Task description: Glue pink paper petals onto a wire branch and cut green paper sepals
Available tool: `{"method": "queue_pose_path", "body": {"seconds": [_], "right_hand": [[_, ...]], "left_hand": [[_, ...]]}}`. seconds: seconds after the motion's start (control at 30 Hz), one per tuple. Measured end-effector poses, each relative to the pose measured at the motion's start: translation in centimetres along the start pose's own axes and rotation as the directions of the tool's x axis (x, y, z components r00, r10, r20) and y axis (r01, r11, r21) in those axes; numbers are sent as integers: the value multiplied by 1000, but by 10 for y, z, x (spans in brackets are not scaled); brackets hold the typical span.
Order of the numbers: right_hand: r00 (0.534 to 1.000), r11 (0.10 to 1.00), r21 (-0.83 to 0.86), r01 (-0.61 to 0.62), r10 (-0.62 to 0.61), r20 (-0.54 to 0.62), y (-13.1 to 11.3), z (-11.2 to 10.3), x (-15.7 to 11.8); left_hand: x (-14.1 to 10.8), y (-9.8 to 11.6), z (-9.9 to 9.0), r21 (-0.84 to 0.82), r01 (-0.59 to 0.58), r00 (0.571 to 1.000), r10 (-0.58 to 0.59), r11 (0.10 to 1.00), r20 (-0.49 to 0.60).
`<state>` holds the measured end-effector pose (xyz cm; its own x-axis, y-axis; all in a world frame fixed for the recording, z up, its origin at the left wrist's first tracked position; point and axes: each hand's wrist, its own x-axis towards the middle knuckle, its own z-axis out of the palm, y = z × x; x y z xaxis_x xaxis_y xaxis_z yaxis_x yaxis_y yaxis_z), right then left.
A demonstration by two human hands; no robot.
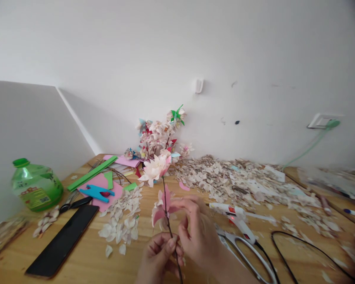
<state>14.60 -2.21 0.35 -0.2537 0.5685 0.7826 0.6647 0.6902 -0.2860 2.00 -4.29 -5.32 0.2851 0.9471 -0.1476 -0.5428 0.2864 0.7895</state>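
Wooden table (87,260); left hand (161,252) pinching tilted stem (167,215).

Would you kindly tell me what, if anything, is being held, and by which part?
The left hand holds the flower branch by its dark stem, below the lower pink blossom. The right hand is at that blossom; whether it grips a petal is unclear.

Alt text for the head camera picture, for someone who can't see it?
A person's left hand grips a dark stem with white and pink flowers, and the right hand is close beside the lower pink flower. Around them on a wooden table lie loose pale petals, a glue gun, scissors and a black smartphone.
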Motion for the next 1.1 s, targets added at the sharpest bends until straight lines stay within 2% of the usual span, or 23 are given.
{"method": "queue_pose_path", "body": {"seconds": [0.27,0.5,0.9,1.1], "right_hand": [[998,999,-18,30,-29,54,-2,0,1],[998,998,-38,59,-57,33,-3,-2,2],[998,1000,-18,10,-9,55,-1,-1,1],[1000,1000,5,-14,14,-3,-2,-4,2]], "left_hand": [[1,-2,-2,-24,1,1000,0,1000,26],[0,-2,-2,-13,2,999,-1,1000,33],[2,-3,-3,-63,9,1000,-7,998,27],[0,3,1,-57,-5,999,3,998,-38]]}}
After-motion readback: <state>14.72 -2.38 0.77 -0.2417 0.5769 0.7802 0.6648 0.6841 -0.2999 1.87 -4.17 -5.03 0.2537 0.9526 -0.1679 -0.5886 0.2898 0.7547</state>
